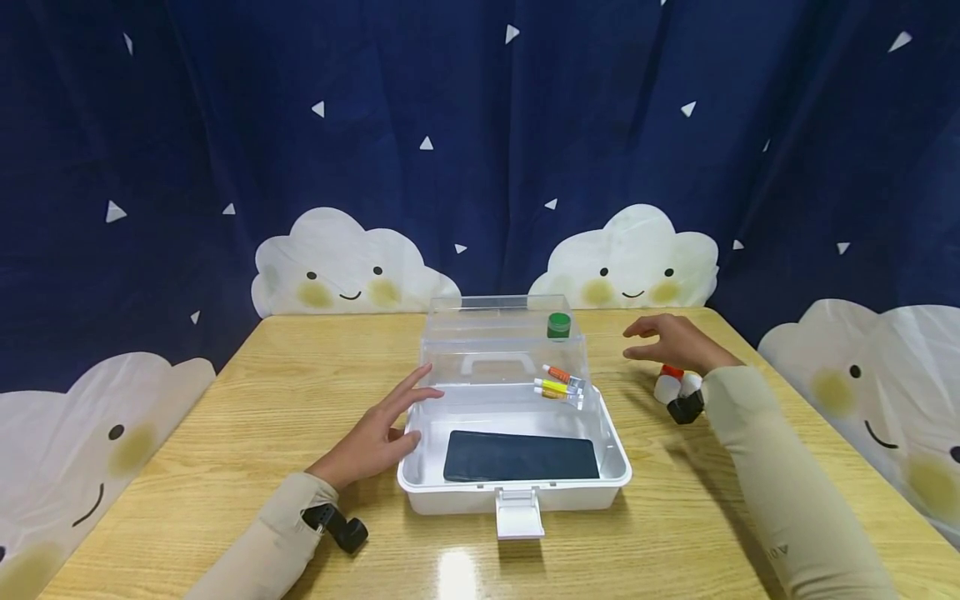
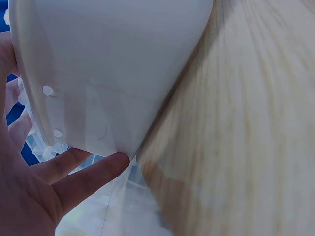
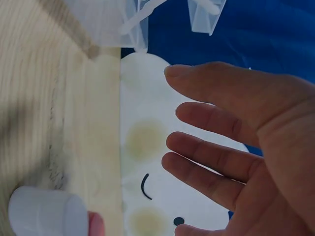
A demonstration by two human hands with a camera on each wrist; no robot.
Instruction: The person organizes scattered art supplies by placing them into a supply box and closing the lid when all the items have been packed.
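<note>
A white plastic case point(image 1: 517, 498) stands with its clear lid raised, a dark flat rectangular object point(image 1: 521, 457) lying in its bottom. Paint tubes in orange and yellow point(image 1: 557, 386) lie in a clear raised tray point(image 1: 495, 365), and a green-topped jar point(image 1: 558, 326) sits farther back. My left hand point(image 1: 384, 435) rests at the case's left side, its fingers extended along the wall point(image 2: 108, 73) toward the back corner. Empty and relaxed, my right hand point(image 1: 675, 340) hovers right of the case, near small jars, one red point(image 1: 672, 371) and one white point(image 1: 667, 389).
The wooden table point(image 1: 300, 358) reaches back to a dark blue curtain point(image 1: 480, 150) with cloud prints. At the case's front, a white latch point(image 1: 519, 515) hangs down. In the right wrist view, a white jar point(image 3: 42, 211) stands near the table's edge.
</note>
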